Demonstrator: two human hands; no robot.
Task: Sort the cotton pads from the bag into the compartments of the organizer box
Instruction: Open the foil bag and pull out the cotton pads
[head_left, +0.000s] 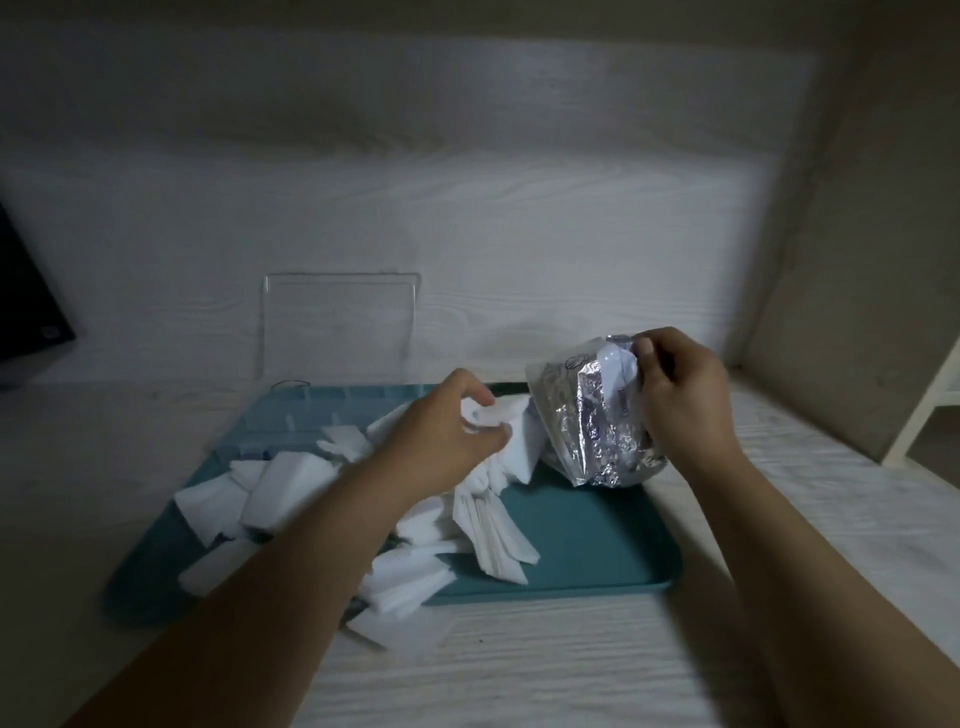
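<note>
Right hand (680, 395) grips the crinkled bag (597, 421) at centre right of the frame, thumb and fingers pinching its top edge, the bag tilted over the tray (587, 545). Left hand (447, 431) at centre pinches a few white pads (488, 415) just beside the bag's mouth. More pads lie heaped across the lower-left tray and over the box (291, 421), lid (337, 322) upright behind.

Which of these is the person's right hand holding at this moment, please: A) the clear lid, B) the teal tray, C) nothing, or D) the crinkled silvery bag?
D: the right hand grips the silvery bag at its top, lifted beside the teal tray.
</note>
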